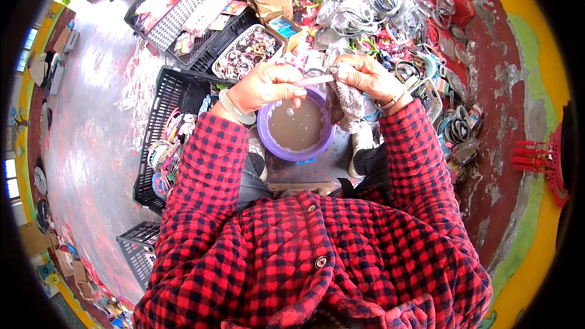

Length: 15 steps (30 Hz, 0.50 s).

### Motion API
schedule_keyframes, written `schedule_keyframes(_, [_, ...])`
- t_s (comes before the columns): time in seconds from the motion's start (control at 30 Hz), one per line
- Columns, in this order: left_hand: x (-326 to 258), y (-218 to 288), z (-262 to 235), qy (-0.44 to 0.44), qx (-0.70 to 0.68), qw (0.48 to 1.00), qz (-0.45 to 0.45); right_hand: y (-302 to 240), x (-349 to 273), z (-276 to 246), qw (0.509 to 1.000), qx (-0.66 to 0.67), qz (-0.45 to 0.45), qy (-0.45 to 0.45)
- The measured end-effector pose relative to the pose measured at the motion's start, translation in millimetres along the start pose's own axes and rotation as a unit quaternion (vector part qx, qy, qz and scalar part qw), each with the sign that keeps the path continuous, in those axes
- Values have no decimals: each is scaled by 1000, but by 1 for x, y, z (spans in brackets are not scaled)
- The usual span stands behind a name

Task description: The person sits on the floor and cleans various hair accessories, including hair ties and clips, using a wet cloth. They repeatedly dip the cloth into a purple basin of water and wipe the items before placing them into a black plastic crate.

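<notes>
From my feed, a black crate of hair bands sits at nine o'clock. My left hand pinches one end of a pale pink stick over the purple bowl of murky liquid, dead centre. My right hand grips the other end, a grey rag bunched under it. I'd keep the stick level above the bowl so drips fall inside.

We see a glossy purple plastic bowl of murky liquid, a slim pale plastic-looking stick, a rough greyish cloth, quilted red-and-black checked fabric sleeves, black plastic lattice crates, shiny bangles, and a worn, patchy painted floor.
</notes>
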<state>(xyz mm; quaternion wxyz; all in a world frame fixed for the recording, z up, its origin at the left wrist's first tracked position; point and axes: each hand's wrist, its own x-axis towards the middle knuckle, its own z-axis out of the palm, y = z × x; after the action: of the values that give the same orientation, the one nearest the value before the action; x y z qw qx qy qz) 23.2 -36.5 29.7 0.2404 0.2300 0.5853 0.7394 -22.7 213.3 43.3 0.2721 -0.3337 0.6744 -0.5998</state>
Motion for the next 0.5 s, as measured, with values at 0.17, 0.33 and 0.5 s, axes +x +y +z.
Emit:
schedule_keyframes(0.17, [9,-10,3,77,211,967,118,-2,5,4,997,-48,64,-17])
schedule_keyframes(0.33, [9,-5,10,12,234,970,-57,0,13,13,978,-195,56,-56])
schedule_keyframes(0.5, [3,-6,6,26,131,988,-77,6,12,13,989,-117,72,-58])
